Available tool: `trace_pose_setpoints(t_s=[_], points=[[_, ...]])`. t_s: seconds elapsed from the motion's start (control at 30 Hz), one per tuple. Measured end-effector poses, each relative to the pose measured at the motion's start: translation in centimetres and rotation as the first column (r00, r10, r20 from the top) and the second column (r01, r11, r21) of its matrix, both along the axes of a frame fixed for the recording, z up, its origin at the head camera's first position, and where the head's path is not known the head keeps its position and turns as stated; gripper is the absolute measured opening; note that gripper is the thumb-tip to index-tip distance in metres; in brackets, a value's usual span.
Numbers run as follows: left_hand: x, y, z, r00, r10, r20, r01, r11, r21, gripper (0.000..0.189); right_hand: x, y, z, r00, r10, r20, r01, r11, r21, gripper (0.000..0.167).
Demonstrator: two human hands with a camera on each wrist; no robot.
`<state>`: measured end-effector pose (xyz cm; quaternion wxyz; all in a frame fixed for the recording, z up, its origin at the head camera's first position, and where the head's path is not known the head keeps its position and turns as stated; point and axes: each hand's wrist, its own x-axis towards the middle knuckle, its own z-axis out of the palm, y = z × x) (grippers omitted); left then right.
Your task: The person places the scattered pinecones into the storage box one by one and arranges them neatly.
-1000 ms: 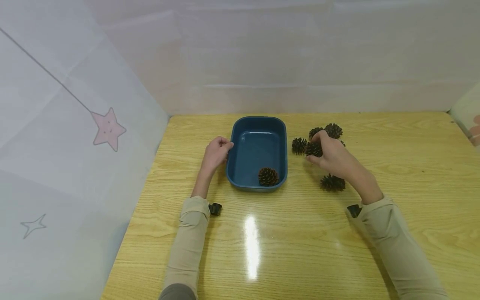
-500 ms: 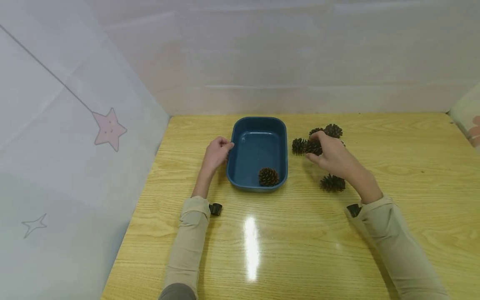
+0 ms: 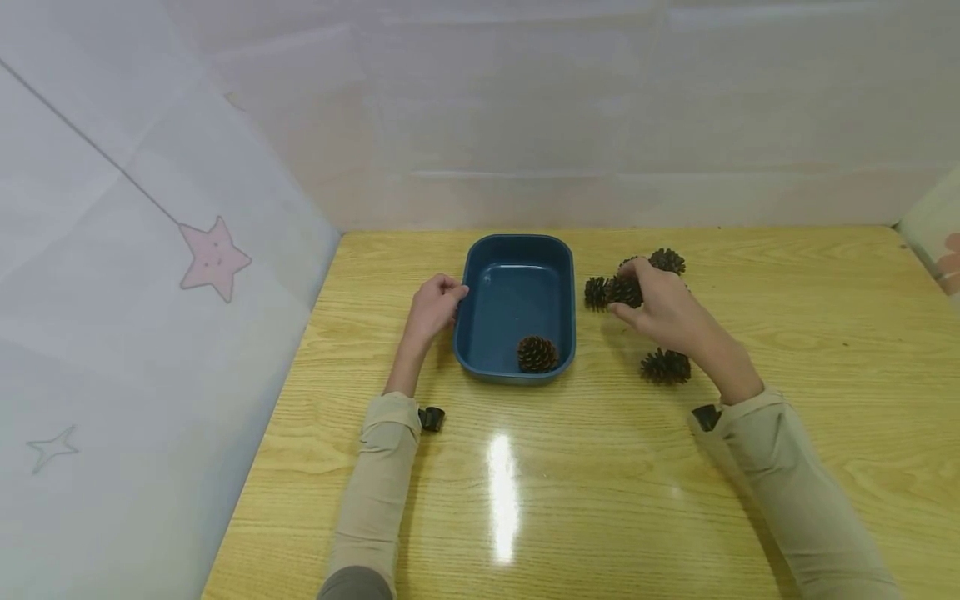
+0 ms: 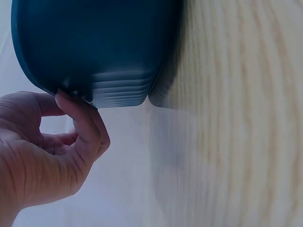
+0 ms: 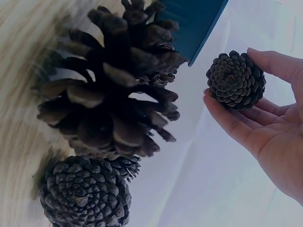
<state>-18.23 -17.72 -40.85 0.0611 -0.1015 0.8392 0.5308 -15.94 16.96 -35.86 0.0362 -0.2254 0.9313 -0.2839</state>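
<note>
A deep blue rectangular dish (image 3: pixel 510 304) stands on the table, with one pine cone (image 3: pixel 536 354) in its near right corner. My left hand (image 3: pixel 431 310) holds the dish's left rim; in the left wrist view its thumb and fingers pinch the edge. To the right of the dish, my right hand (image 3: pixel 667 315) grips a pine cone (image 5: pixel 236 80) between thumb and fingers. The right wrist view shows this cone held up, apart from the cones on the table. Another pine cone (image 3: pixel 597 293) lies just left of the held one in the head view.
More pine cones (image 3: pixel 667 261) lie behind the right hand, partly covered by it. Nearer the front are pine cones (image 3: pixel 665 366) below the right wrist. A pale wood-grain table (image 3: pixel 585 483) carries everything, and white sheeting (image 3: pixel 510 108) hangs along its back and left.
My right hand has shifted very slightly left, with the pine cone in its fingers. The left hand and the dish have stayed in place.
</note>
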Motion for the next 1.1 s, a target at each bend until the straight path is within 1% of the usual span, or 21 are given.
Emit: trace_pose_setpoints(t_s=[0.17, 0.47, 0.87, 1.1], points=[[0.0, 0.0, 0.1, 1.000, 0.002, 0.008, -0.002, 1.000, 0.004, 0.027, 0.0, -0.1, 0.2, 1.000, -0.005, -0.003, 0.005, 1.000, 0.001, 0.047], [0.1, 0.1, 0.2, 1.000, 0.003, 0.019, -0.003, 1.000, 0.003, 0.027, -0.1, -0.5, 0.5, 1.000, -0.014, 0.003, 0.014, 1.000, 0.006, 0.054], [0.0, 0.3, 0.2, 1.000, 0.000, 0.005, 0.000, 1.000, -0.003, 0.027, -0.2, -1.0, 0.8, 1.000, 0.001, -0.024, -0.001, 1.000, 0.020, 0.055], [0.0, 0.3, 0.1, 1.000, -0.004, 0.006, 0.004, 1.000, 0.001, 0.027, -0.3, -1.5, 1.1, 0.998, 0.027, -0.064, -0.024, 0.999, 0.041, 0.053]])
